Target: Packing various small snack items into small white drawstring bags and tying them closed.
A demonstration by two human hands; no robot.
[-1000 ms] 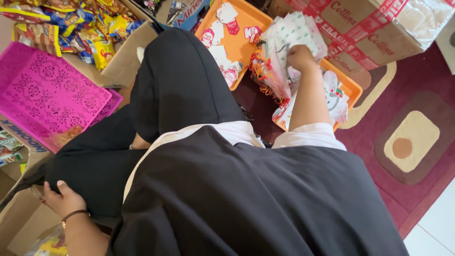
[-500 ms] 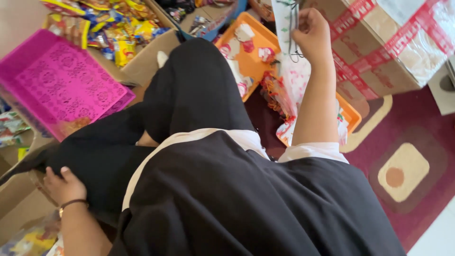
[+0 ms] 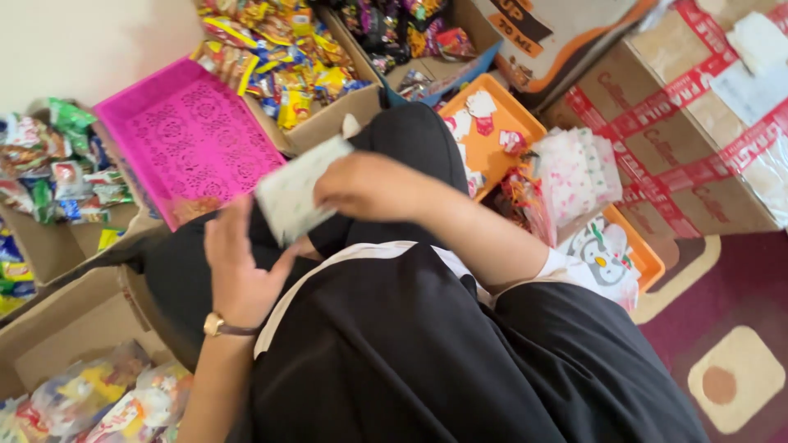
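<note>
My right hand [image 3: 369, 187] is over my lap and grips a small white patterned bag [image 3: 291, 193] by one end. My left hand [image 3: 238, 271], with a watch on the wrist, is raised just below the bag, palm open and fingers spread, close to its lower edge; whether it touches is unclear. A stack of similar white patterned bags [image 3: 574, 174] rests on the orange tray [image 3: 509, 131] to my right. I sit cross-legged in black clothes.
A pink perforated tray [image 3: 185, 139] lies on cardboard boxes at the left. Open boxes of colourful snack packets [image 3: 279, 57] stand ahead and at the left [image 3: 49, 164]. Taped cardboard cartons [image 3: 681, 107] stand at the right. Bagged snacks [image 3: 107, 398] lie bottom left. A maroon rug [image 3: 722, 328] covers the floor.
My right hand came from the orange tray's bag stack to my lap, carrying one white bag. My left hand rose from the lower left box edge up toward the bag.
</note>
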